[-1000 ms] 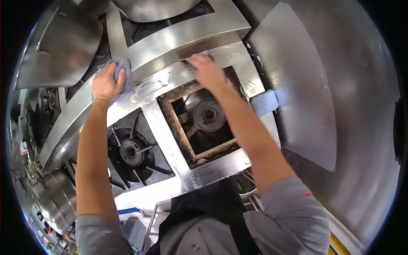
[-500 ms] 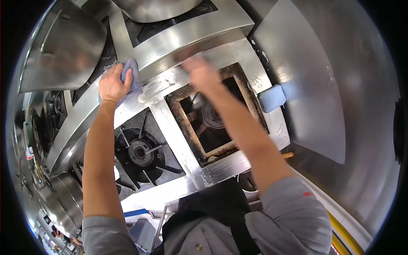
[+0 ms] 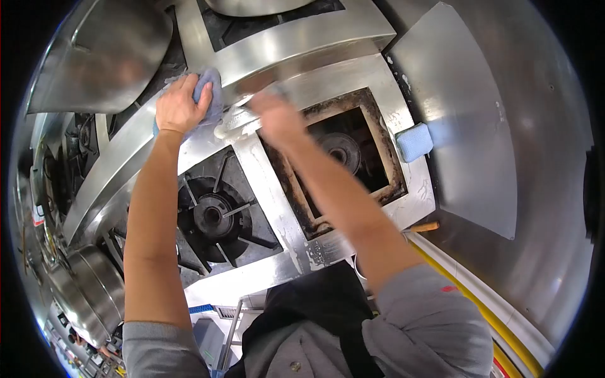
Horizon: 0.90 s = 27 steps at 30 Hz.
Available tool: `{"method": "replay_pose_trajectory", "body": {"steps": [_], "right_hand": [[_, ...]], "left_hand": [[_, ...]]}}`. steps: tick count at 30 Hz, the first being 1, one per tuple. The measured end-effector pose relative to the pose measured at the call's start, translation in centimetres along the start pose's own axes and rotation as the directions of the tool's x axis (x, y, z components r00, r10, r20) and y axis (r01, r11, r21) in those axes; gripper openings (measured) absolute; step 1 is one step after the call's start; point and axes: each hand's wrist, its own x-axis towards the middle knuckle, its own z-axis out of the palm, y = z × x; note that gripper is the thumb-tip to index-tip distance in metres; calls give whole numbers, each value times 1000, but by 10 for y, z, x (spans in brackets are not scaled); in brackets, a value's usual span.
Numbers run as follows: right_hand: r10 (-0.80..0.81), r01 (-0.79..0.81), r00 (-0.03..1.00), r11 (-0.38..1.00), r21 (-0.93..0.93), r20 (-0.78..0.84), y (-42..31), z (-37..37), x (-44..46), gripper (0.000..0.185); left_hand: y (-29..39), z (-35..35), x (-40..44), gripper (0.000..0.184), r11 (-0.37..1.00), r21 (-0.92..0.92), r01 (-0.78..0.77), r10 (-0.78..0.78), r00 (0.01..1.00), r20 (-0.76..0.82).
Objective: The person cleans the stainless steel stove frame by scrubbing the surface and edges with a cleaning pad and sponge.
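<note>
My left hand [image 3: 180, 106] is closed round a blue-grey cloth [image 3: 210, 94] at the raised steel ledge of the stove. Blurred by motion, my right hand [image 3: 273, 113] is over the steel stovetop [image 3: 340, 75], behind the open square burner well [image 3: 386, 151]; what it holds, if anything, cannot be made out. White suds lie on the steel between the two hands. A light blue sponge [image 3: 414, 142] rests at the right edge of the stovetop. The left burner [image 3: 213, 215] has its grate bars in place.
Large steel pots stand at the upper left [image 3: 101, 57] and top [image 3: 258, 5]. Another steel pot [image 3: 88, 293] is at the lower left. A steel wall panel [image 3: 460, 126] rises on the right, with a yellow pipe [image 3: 504, 331] below it.
My right hand has moved left along the steel behind the well, nearer my left hand. My left hand stays on the cloth at the ledge. The view has shifted slightly.
</note>
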Motion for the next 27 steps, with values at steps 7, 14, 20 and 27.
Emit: {"method": "replay_pose_trajectory", "body": {"steps": [7,14,20,27], "right_hand": [[317,-345,936,913,-217,-156,57,-40,-1,38],[-9,8,996,1000,13,84,-5,-3,1,42],[560,-544,828,814,-202,25,154,-136,-5,45],[-21,23,995,1000,-16,99,7,-3,-35,57]], "left_hand": [[0,1,-2,33,1000,-16,-4,4,999,-34],[-3,4,-2,33,1000,5,-13,13,999,-29],[-5,6,-2,32,1000,4,-31,31,999,-44],[-3,5,-1,33,999,40,-6,6,1000,-3]]}}
